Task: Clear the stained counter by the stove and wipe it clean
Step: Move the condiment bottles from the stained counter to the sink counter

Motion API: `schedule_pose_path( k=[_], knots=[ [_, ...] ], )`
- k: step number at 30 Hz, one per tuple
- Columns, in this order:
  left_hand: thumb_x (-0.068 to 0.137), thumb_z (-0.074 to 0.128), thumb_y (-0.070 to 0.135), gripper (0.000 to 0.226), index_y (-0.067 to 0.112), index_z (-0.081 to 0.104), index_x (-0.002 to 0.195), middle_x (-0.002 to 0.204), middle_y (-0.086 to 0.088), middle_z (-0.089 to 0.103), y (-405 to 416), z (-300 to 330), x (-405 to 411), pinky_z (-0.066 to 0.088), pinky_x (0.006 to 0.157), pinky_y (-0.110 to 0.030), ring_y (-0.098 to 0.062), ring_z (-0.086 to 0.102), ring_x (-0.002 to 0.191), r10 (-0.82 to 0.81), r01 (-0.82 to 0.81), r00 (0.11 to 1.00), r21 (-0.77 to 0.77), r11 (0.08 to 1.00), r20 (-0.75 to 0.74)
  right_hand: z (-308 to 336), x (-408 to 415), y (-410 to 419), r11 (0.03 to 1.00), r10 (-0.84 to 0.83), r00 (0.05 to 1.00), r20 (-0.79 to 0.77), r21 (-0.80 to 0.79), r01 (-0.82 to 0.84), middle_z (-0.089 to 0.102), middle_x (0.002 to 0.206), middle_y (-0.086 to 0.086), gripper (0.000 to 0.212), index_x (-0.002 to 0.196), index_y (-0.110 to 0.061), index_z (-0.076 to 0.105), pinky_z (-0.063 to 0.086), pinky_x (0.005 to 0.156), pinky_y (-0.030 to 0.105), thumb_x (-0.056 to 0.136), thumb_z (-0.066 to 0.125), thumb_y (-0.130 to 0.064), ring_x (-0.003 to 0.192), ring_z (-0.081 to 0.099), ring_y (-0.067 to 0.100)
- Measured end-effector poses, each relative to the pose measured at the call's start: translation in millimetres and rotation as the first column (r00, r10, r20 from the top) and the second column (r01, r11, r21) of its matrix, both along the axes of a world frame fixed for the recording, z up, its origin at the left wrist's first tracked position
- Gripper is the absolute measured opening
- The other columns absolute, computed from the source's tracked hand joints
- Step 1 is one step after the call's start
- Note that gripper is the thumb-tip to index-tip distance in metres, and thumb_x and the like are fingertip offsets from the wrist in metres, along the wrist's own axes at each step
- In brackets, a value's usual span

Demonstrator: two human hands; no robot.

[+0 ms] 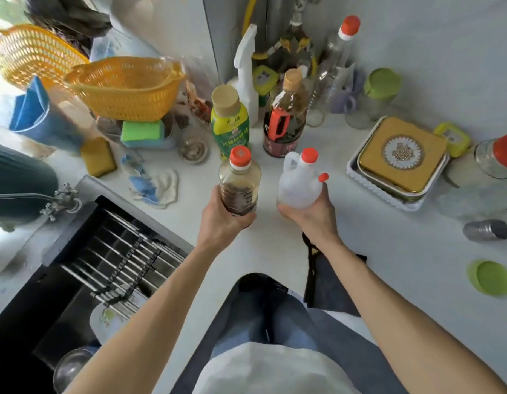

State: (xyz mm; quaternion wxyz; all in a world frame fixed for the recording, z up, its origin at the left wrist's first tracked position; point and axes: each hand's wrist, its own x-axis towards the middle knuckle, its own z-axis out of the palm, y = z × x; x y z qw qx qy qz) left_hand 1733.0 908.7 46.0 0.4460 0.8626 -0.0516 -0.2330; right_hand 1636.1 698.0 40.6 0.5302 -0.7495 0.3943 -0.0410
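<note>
My left hand (pixel 221 220) grips a clear bottle with a red cap (pixel 238 180), partly filled with brown liquid, held above the white counter (pixel 389 245). My right hand (pixel 309 214) grips a white plastic jug with a red cap (pixel 299 180) from below, just right of the bottle. Both are lifted over the counter corner. A crumpled blue and white cloth (pixel 154 184) lies on the counter to the left, near the sink.
Behind stand a green-labelled bottle (pixel 229 123), a dark sauce bottle (pixel 286 120), a white spray bottle (pixel 246 69) and several jars. Yellow baskets (pixel 124 86) and sponges (pixel 143 132) sit at left above the black sink (pixel 76 265). A gold tin in a white tray (pixel 400 160) is at right.
</note>
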Motion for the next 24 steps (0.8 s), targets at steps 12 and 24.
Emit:
schedule_pose_path(
  k=[12,24],
  knots=[
    [0.067,0.093,0.041,0.065,0.061,0.045,0.107,0.104,0.035,0.069,-35.4,-26.9,37.3,0.047,0.074,-0.001,0.017,0.065,0.097,0.148,-0.135,0.983,-0.113,0.984,0.107,-40.1,50.1,-13.3,1.0,0.006,0.994,0.108,-0.019,-0.004,0.065,0.122,-0.016,0.085,0.131,-0.039,0.048,0.053,0.08,0.022,0.06,0.095,-0.045,0.11,0.064,0.004],
    [0.068,0.094,0.049,0.095,0.039,0.042,0.146,0.125,0.041,0.062,-22.3,-32.8,34.1,0.044,0.092,0.0,0.019,0.058,0.116,0.092,-0.091,0.995,-0.044,0.995,0.033,-36.3,42.5,-16.3,0.993,0.108,0.993,0.052,-0.058,-0.105,0.046,0.153,0.004,0.106,0.157,-0.02,0.032,0.048,0.11,0.036,0.07,0.093,-0.024,0.14,0.048,0.022]
  ],
)
